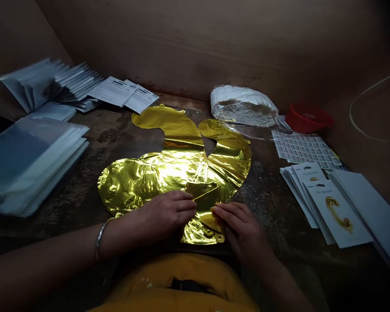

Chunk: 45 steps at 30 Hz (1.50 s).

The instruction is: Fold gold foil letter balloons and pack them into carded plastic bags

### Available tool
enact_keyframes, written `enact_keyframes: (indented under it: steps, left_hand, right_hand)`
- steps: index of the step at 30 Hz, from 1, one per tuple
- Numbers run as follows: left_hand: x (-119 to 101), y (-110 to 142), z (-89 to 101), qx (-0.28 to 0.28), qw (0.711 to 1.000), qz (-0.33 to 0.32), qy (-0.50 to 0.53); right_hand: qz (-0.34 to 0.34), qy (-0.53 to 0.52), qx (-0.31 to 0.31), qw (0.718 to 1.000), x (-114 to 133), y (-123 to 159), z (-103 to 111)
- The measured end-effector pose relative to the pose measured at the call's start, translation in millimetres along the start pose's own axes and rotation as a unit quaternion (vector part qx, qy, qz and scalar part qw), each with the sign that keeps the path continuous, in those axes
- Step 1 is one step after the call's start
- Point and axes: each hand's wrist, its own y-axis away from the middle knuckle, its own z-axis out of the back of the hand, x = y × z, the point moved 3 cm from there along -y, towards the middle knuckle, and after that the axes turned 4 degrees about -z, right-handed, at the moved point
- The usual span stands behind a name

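Note:
Flat gold foil balloons (182, 162) lie overlapping on the dark tabletop in front of me, with curved ends pointing away. The lower part of one is folded over near the table's front edge. My left hand (173, 212) rests on this foil from the left, fingers curled together at the folded part and fingertips partly hidden. From the right, my right hand (242, 223) pinches the fold's edge between thumb and fingers. Small tabs with holes stick out of the foil just below it.
Clear plastic sleeves (35, 160) are stacked at left, with printed cards (113, 91) behind them. At right are balloon cards (338, 212) showing a gold C, a sticker sheet (305, 148) and a red ring-shaped container (307, 118). A plastic-wrapped white bundle (243, 106) sits at the back.

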Motion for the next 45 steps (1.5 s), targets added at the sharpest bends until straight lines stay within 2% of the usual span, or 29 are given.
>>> enact_keyframes:
  steps: [4, 6, 9, 14, 19, 24, 30, 32, 34, 37, 39, 42, 45]
  left_hand:
    - [-12.7, 6.0, 10.2, 0.027, 0.997, 0.067, 0.019]
    - [-13.7, 9.6, 17.3, 0.043, 0.992, 0.108, 0.049]
    - [-11.3, 12.3, 21.0, 0.039, 0.986, 0.133, 0.097]
    - [-1.4, 4.6, 5.9, -0.05, 0.967, 0.237, 0.082]
    - [4.3, -4.6, -5.3, -0.124, 0.93, 0.342, 0.057]
    - [1.7, -9.1, -6.4, -0.14, 0.93, 0.338, 0.013]
    - [-9.7, -12.7, -10.7, -0.045, 0.953, 0.294, -0.066]
    - [-11.7, -13.1, -9.6, -0.039, 0.95, 0.298, -0.087]
    - [-12.4, -14.8, -8.2, -0.043, 0.953, 0.276, -0.115]
    - [-10.4, -18.1, -12.1, -0.013, 0.975, 0.193, -0.109]
    - [-6.5, -16.0, -16.4, 0.029, 0.982, 0.169, -0.075]
    - [0.7, -2.5, -11.8, 0.049, 0.976, 0.205, -0.062]
    - [10.1, 16.9, 10.8, 0.025, 0.951, 0.298, -0.075]
  right_hand:
    - [-0.011, 0.0, -0.024, 1.0, 2.6, -0.9, -1.6]
    - [-0.017, -0.006, -0.03, 0.999, 2.3, -0.7, -1.6]
    - [-0.026, -0.025, -0.032, 0.999, 1.6, -0.3, -1.5]
    - [-0.12, -0.072, -0.05, 0.989, -1.5, -5.2, -3.6]
    - [-0.219, -0.049, -0.093, 0.97, -4.1, -15.2, -6.2]
    - [-0.23, 0.047, -0.077, 0.969, -4.2, -24.1, -10.9]
    - [-0.231, 0.184, -0.052, 0.954, -0.5, -30.9, -14.8]
    - [-0.23, 0.224, -0.037, 0.946, 1.9, -33.6, -15.4]
    - [-0.224, 0.249, -0.044, 0.941, 3.0, -36.0, -14.8]
    - [-0.137, 0.248, -0.06, 0.957, 3.1, -39.4, -14.8]
    - [-0.063, 0.231, -0.026, 0.971, 0.6, -40.0, -17.3]
    - [-0.041, 0.224, 0.029, 0.973, -7.9, -38.6, -20.5]
    - [-0.05, 0.233, 0.033, 0.971, -13.6, -36.9, -22.7]
